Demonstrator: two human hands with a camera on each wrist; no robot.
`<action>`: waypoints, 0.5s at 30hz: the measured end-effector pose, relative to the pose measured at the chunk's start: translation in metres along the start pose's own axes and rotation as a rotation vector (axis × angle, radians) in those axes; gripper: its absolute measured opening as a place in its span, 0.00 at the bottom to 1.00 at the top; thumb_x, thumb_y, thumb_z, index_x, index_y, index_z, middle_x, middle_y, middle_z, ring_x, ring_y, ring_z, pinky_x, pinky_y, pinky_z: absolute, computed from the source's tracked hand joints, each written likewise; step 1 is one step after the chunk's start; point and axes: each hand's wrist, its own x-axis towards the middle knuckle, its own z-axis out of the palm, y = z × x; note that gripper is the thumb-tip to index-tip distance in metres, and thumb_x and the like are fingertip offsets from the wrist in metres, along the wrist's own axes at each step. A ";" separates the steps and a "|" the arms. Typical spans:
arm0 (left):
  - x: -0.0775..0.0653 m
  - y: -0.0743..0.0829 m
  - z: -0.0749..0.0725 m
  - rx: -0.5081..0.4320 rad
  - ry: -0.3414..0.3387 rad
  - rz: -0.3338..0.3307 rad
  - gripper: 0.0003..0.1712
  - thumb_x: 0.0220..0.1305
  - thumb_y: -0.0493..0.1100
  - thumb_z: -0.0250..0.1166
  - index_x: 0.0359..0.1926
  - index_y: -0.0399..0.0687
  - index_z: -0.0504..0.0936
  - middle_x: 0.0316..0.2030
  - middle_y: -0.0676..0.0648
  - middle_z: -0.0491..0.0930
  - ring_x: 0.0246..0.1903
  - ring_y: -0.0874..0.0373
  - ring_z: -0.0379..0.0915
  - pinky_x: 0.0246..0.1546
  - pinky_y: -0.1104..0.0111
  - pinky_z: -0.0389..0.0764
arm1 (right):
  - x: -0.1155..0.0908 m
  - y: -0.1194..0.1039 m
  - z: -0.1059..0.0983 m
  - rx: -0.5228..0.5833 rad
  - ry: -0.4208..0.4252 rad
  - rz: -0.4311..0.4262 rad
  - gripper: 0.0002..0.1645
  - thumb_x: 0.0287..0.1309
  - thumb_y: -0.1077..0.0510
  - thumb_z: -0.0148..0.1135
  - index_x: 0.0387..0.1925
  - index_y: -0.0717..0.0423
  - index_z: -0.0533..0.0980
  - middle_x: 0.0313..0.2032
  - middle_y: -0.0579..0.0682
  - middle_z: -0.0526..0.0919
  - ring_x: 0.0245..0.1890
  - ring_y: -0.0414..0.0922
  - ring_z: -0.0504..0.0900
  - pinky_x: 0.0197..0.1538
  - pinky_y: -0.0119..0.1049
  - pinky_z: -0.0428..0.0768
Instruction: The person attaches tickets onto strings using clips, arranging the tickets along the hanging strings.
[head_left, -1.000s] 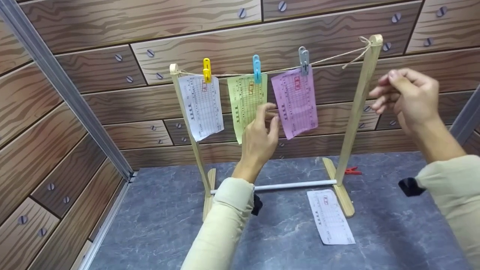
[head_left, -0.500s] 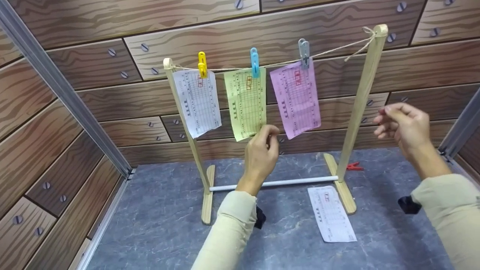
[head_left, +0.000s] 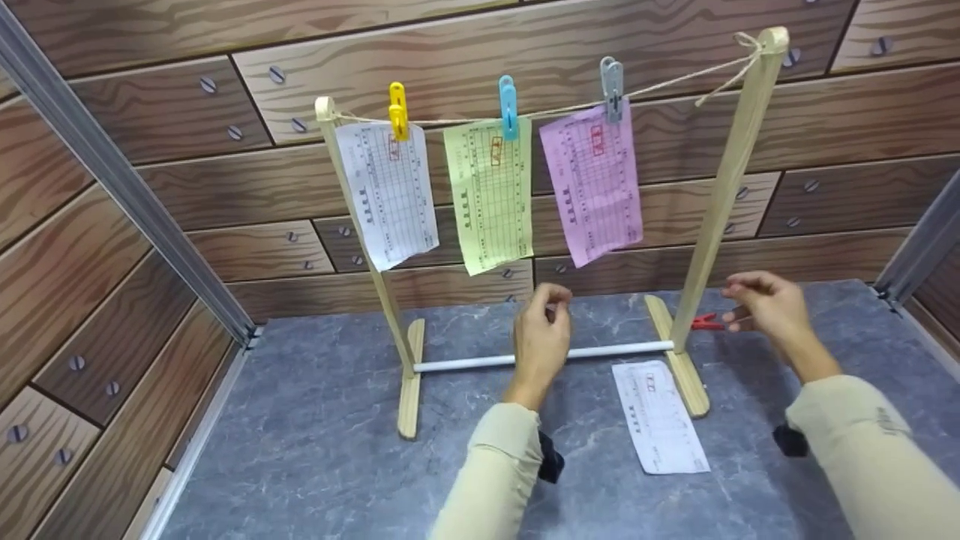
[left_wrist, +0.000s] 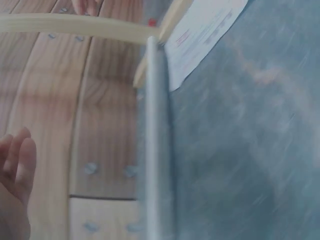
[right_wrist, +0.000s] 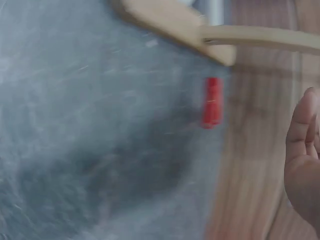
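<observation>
My left hand (head_left: pixel 544 330) hovers in front of the white crossbar (head_left: pixel 622 350), fingers loosely curled and holding nothing. Right of the stand, my right hand (head_left: pixel 772 315) is just beside a red clothespin (head_left: pixel 706 322), which lies on the table by the post's foot; nothing is in its fingers. In the right wrist view the red clothespin (right_wrist: pixel 212 102) lies apart from that hand. A loose white paper slip (head_left: pixel 660 416) rests flat on the table. From the string hang a white slip (head_left: pixel 388 199), a yellow-green slip (head_left: pixel 489 199) and a purple slip (head_left: pixel 594 187).
Yellow (head_left: pixel 398 112), blue (head_left: pixel 508 109) and grey clothespins (head_left: pixel 612 90) hold the hanging slips. Wooden posts (head_left: pixel 731 187) on flat feet (head_left: pixel 409 405) carry the string. Wood-patterned panels (head_left: pixel 225 180) stand behind and at the left. The grey marbled table (head_left: pixel 315 465) spreads in front.
Both hands have come down: the left from beside the yellow-green slip to the crossbar, the right from beside the upper post toward the red clothespin. The hanging slips keep their places on the string.
</observation>
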 end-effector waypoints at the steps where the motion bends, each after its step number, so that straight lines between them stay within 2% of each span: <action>1: -0.004 -0.003 0.004 -0.020 -0.005 -0.037 0.09 0.64 0.29 0.59 0.38 0.44 0.82 0.33 0.52 0.82 0.23 0.68 0.72 0.25 0.71 0.76 | 0.002 0.008 -0.001 -0.071 0.000 0.012 0.08 0.70 0.69 0.57 0.44 0.61 0.80 0.31 0.43 0.84 0.20 0.42 0.84 0.24 0.35 0.84; 3: -0.013 -0.011 0.012 -0.051 -0.023 -0.100 0.09 0.61 0.27 0.60 0.38 0.42 0.82 0.32 0.52 0.81 0.24 0.68 0.73 0.26 0.71 0.77 | 0.007 0.022 -0.002 -0.241 -0.013 0.037 0.15 0.70 0.68 0.55 0.55 0.70 0.74 0.34 0.46 0.83 0.21 0.41 0.84 0.25 0.36 0.84; 5: -0.025 -0.019 0.019 -0.054 -0.045 -0.145 0.10 0.59 0.26 0.61 0.38 0.40 0.82 0.33 0.51 0.81 0.25 0.67 0.74 0.29 0.71 0.78 | 0.009 0.035 -0.004 -0.422 -0.067 0.066 0.28 0.70 0.66 0.54 0.66 0.75 0.62 0.39 0.56 0.82 0.24 0.41 0.83 0.26 0.38 0.85; 6: -0.031 -0.022 0.023 -0.028 -0.049 -0.154 0.09 0.59 0.26 0.62 0.37 0.41 0.83 0.33 0.51 0.81 0.27 0.66 0.75 0.31 0.70 0.79 | 0.010 0.040 -0.004 -0.500 -0.102 0.075 0.34 0.70 0.65 0.54 0.70 0.75 0.55 0.40 0.61 0.80 0.25 0.41 0.82 0.26 0.39 0.85; 8: -0.043 -0.030 0.030 0.025 -0.052 -0.155 0.10 0.57 0.26 0.64 0.36 0.42 0.84 0.34 0.51 0.81 0.31 0.63 0.77 0.37 0.69 0.79 | 0.011 0.049 -0.005 -0.616 -0.151 0.080 0.39 0.69 0.64 0.54 0.73 0.75 0.49 0.45 0.72 0.77 0.26 0.42 0.80 0.26 0.40 0.84; 9: -0.048 -0.033 0.033 0.049 -0.054 -0.143 0.10 0.56 0.26 0.65 0.35 0.42 0.84 0.33 0.51 0.81 0.33 0.61 0.78 0.39 0.68 0.79 | 0.012 0.054 -0.005 -0.670 -0.164 0.068 0.41 0.69 0.63 0.54 0.73 0.76 0.48 0.47 0.76 0.75 0.25 0.44 0.80 0.25 0.40 0.83; 12: -0.064 -0.040 0.041 0.147 -0.083 -0.109 0.10 0.53 0.27 0.67 0.34 0.44 0.86 0.32 0.52 0.80 0.37 0.59 0.78 0.43 0.68 0.78 | 0.009 0.064 -0.005 -0.832 -0.131 -0.009 0.39 0.66 0.62 0.56 0.71 0.77 0.53 0.50 0.81 0.71 0.35 0.59 0.79 0.41 0.53 0.82; 15: -0.075 -0.044 0.046 0.216 -0.160 -0.123 0.09 0.53 0.30 0.70 0.35 0.44 0.88 0.32 0.54 0.79 0.36 0.61 0.77 0.42 0.70 0.78 | 0.008 0.069 -0.004 -0.968 -0.087 -0.076 0.36 0.64 0.61 0.59 0.67 0.76 0.61 0.51 0.82 0.68 0.47 0.71 0.70 0.54 0.65 0.68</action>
